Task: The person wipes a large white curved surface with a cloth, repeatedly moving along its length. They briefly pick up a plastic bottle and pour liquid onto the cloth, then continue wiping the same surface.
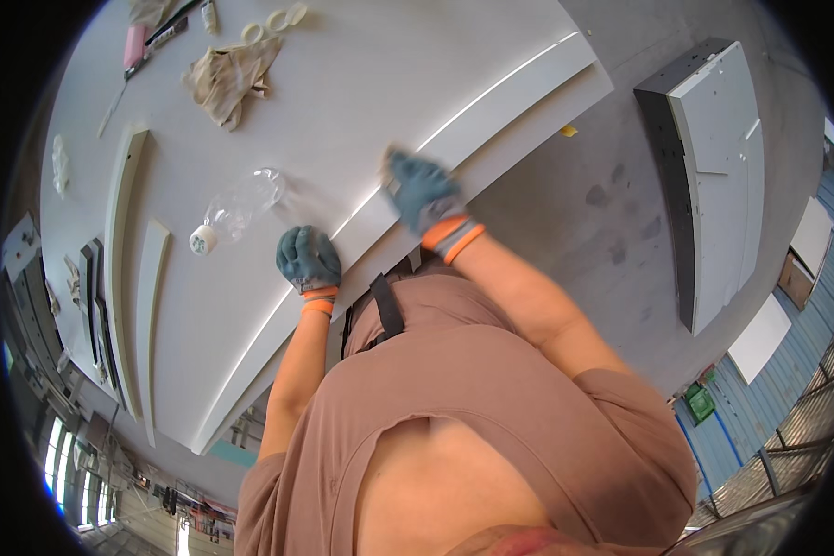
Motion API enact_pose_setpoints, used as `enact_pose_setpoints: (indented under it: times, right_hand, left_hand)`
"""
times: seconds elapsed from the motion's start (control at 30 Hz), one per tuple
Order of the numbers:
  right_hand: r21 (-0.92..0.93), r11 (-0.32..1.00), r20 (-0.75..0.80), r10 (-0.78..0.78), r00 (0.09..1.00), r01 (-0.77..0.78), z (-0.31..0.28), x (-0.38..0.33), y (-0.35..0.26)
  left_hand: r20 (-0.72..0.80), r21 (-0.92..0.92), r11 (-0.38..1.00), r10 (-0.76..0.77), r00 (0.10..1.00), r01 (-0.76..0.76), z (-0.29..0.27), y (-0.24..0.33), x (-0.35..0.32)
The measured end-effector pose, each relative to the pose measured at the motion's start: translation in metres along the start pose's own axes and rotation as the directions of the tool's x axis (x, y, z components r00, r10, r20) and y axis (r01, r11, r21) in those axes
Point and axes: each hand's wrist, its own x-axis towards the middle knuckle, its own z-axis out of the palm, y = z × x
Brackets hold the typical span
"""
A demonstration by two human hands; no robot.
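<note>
A long white strip [502, 109] runs diagonally along the near edge of the white table. My left hand [308, 259], in a grey-blue glove with an orange cuff, rests on it with the fingers curled over its far side. Farther along the strip is my right hand [423, 192], gloved alike and blurred by motion. Its fingers are closed on a small tan piece [391, 159], mostly hidden, whose kind I cannot make out. Just beyond my left hand, a clear plastic bottle [241, 208] with a white cap lies on its side.
The white table [343, 102] carries a crumpled beige cloth [229, 82], tape rolls [253, 33] and a pink-handled tool [135, 46] at the far left. More long strips [120, 250] lie at left. A large grey-white panel box [721, 176] stands on the floor at right.
</note>
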Motion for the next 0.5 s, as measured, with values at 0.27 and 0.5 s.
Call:
enact_pose_setpoints:
  times: [0.27,0.5]
  right_hand:
    - [-0.081,0.991,-0.352,0.072,0.933,-0.107,-0.035,0.058,0.115]
    - [0.081,0.997,-0.582,0.051,0.812,-0.005,-0.048,0.068,0.147]
  left_hand:
    - [-0.001,0.017,1.000,0.013,1.000,-0.013,0.003,-0.006,-0.005]
    - [0.019,0.042,0.999,0.012,1.000,-0.013,0.003,-0.004,-0.001]
